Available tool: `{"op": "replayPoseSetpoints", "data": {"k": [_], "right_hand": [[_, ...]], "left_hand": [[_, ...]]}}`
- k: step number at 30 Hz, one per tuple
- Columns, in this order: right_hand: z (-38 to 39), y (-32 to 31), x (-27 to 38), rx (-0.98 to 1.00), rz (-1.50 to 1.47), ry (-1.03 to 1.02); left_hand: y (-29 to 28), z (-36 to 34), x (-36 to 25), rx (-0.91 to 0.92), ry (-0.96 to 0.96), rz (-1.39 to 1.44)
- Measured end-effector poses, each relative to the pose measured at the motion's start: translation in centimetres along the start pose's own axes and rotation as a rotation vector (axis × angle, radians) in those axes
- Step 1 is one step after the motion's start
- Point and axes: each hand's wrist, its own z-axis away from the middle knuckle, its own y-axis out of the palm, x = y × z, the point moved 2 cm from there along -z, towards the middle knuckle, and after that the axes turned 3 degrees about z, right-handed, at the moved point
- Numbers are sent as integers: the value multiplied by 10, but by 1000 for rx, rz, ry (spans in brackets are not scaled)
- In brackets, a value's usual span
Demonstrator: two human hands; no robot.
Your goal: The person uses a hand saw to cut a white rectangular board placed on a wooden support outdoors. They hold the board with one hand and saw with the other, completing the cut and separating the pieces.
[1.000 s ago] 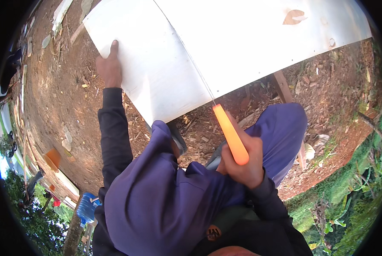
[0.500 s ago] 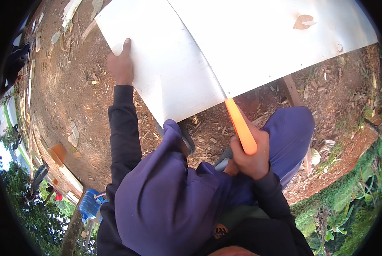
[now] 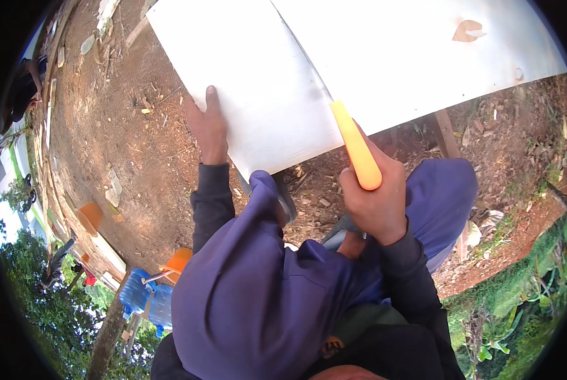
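Note:
A large white sheet panel (image 3: 423, 69) spans the top of the view, with a thin line or slit running from its far edge toward me. My right hand (image 3: 375, 196) is closed round the orange handle (image 3: 353, 142) of a saw, whose thin blade (image 3: 315, 76) lies along that line, the handle over the panel's near edge. My left hand (image 3: 210, 126) grips the panel's left edge, thumb on top and fingers partly hidden. My purple-clad knees (image 3: 438, 199) are bent below the panel, and a torn brown patch (image 3: 467, 30) shows on its surface.
A wooden leg (image 3: 447, 136) stands beneath the panel on wood-littered dirt. At left are a person in dark clothes (image 3: 26, 88), long boards (image 3: 106, 250), orange objects (image 3: 90, 218) and blue plastic jugs (image 3: 141, 294). Green plants (image 3: 524, 316) border the right.
My right hand and the saw handle have moved forward, up over the panel's near edge. My left hand has slid lower along the left edge, nearer me. The view has shifted slightly.

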Motion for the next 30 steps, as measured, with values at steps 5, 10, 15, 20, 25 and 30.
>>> {"op": "replayPoseSetpoints", "data": {"k": [5, 10, 15, 20, 25, 30], "right_hand": [[64, -27, 2, 117, 71, 20], [129, -56, 13, 107, 112, -23], [33, -15, 0, 90, -27, 151], [105, -45, 4, 56, 80, -21], [74, -33, 0, 96, 47, 67], [50, -20, -4, 81, 32, 103]], "left_hand": [[2, 8, 4, -28, 52, 77], [2, 6, 10, -21, 96, 84], [5, 8, 2, 12, 14, 198], [2, 6, 10, 16, 42, 198], [7, 4, 8, 5, 9, 196], [4, 2, 14, 25, 26, 173]]}}
